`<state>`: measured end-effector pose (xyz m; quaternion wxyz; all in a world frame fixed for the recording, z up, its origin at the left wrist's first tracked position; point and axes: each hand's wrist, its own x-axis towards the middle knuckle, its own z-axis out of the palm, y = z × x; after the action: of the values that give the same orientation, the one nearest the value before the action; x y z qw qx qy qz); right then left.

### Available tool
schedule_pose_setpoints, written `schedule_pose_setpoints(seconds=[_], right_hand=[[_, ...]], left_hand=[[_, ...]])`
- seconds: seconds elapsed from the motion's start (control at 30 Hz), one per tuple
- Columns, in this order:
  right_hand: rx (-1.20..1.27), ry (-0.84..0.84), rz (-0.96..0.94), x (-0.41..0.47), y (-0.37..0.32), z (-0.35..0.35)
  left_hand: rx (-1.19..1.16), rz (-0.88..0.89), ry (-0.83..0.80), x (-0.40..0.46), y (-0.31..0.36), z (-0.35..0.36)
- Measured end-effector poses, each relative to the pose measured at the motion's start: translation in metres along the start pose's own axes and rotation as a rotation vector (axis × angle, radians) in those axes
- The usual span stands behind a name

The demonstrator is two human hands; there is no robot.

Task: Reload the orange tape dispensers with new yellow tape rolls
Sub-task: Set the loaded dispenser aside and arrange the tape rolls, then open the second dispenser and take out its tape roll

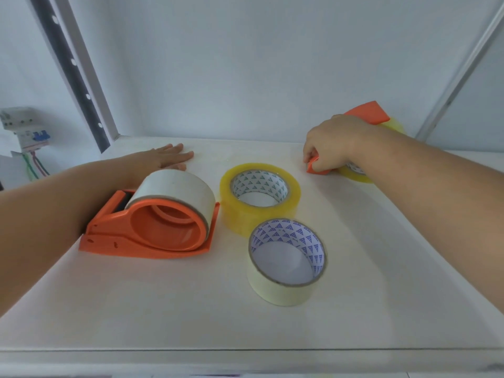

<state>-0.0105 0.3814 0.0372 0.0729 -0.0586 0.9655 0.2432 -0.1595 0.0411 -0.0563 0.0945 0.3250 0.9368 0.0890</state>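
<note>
The far-right orange dispenser, loaded with yellow tape, is gripped by the right hand, fingers curled on its nose. Risk: it slips sideways on the bench. Left hand rests flat, fingers straight, behind the near-left dispenser.

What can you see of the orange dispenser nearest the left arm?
The near orange dispenser looks like glossy plastic and lies on its side on the white table, round hub facing up, handle end toward the left forearm, which seems to touch it. It holds a pale, nearly used-up roll. Its right edge sits against the full yellow roll.
</note>
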Motion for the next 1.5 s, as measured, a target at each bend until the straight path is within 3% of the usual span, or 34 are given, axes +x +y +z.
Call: schedule_pose_setpoints(seconds=[0.2,0.57,0.67,0.83,0.97,1.1,1.2,1.37,1.5], right_hand=[[-0.012,0.017,0.044,-0.001,-0.001,0.000],[-0.101,-0.079,0.094,-0.006,-0.013,-0.011],[0.024,-0.061,0.118,-0.007,-0.019,-0.014],[0.333,0.166,0.033,-0.022,-0.047,-0.035],[0.628,0.287,-0.009,-0.048,-0.078,-0.055],[0.739,0.286,-0.059,-0.074,-0.106,-0.065],[0.827,0.276,-0.084,-0.090,-0.125,-0.068],[0.937,0.242,-0.104,-0.106,-0.152,-0.070],[0.976,0.307,-0.027,-0.111,-0.168,-0.066]], left_hand=[[-0.297,-0.128,0.038,-0.009,0.007,-0.002],[-0.188,-0.272,0.116,-0.035,0.030,-0.035],[-0.259,-0.243,0.184,-0.043,0.046,-0.046],[-0.555,-0.073,0.187,-0.074,0.085,-0.070],[-0.482,0.002,0.212,-0.109,0.114,-0.081],[-0.351,0.004,0.220,-0.145,0.137,-0.069],[-0.292,-0.017,0.318,-0.160,0.141,-0.046],[-0.338,-0.001,0.455,-0.167,0.132,-0.016],[-0.395,0.054,0.558,-0.166,0.131,-0.004]])
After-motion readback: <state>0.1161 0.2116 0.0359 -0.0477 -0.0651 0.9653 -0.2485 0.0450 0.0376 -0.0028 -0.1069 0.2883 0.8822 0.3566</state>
